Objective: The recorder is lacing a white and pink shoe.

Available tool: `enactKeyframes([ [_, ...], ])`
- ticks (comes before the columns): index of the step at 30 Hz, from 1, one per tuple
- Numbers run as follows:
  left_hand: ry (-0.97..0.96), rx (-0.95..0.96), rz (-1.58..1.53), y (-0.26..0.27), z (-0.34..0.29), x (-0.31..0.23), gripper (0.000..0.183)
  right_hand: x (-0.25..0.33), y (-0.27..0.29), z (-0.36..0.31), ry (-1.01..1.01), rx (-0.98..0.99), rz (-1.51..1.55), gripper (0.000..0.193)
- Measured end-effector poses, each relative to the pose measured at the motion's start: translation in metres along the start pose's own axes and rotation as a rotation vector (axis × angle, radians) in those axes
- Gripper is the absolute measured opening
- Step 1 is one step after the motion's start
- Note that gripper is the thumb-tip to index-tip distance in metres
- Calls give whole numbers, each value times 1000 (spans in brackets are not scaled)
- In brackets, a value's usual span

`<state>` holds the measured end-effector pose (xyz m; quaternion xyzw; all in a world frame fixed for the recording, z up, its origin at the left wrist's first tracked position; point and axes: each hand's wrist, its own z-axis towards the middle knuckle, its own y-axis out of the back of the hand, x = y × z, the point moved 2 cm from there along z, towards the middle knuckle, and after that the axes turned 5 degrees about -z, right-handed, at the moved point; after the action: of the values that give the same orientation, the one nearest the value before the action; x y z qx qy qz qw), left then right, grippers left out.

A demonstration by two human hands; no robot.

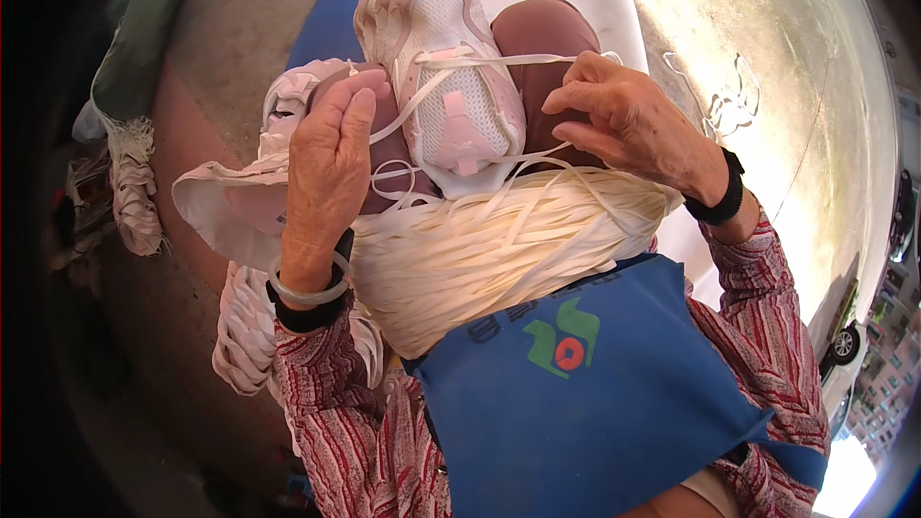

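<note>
Far left, a green cloth bundle (158,34) with a tangle of pale cords (134,187) just below it, and nearer the body hangs a looped lace bunch (245,336)! Next a second pink-and-white shoe (288,101), partly hidden by the left hand (329,158), up and upright, its fingers held nearly straight and close to the thumb; a flat lace (413,110) runs in behind them, and whether they pinch it, I cannot tell. Centre stage, the pink-and-white shoe (459,107) sits toe away between two brown-clad knees (547,27), just beyond a thick hank of cream laces (489,249) lying across the lap, blue apron (614,403) below! Then the right hand (638,125), fingers curled, index and thumb apart, another lace (528,59) stretched across to them, grip unclear; and far right, loose lace loops (734,105) lie on the sunlit floor (767,10)
</note>
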<state>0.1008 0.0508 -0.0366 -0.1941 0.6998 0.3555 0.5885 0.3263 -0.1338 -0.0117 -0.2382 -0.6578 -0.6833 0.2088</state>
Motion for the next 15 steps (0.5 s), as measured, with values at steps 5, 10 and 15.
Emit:
enactKeyframes([
  [5,-20,134,403,-7,6,-8,35,2,-19,-7,120,101,-275,13],
  [10,163,247,423,-3,7,-13,34,-5,-18,-6,90,166,-305,9],
  [15,220,265,347,-1,4,-13,31,-11,3,-4,33,88,-170,8],
])
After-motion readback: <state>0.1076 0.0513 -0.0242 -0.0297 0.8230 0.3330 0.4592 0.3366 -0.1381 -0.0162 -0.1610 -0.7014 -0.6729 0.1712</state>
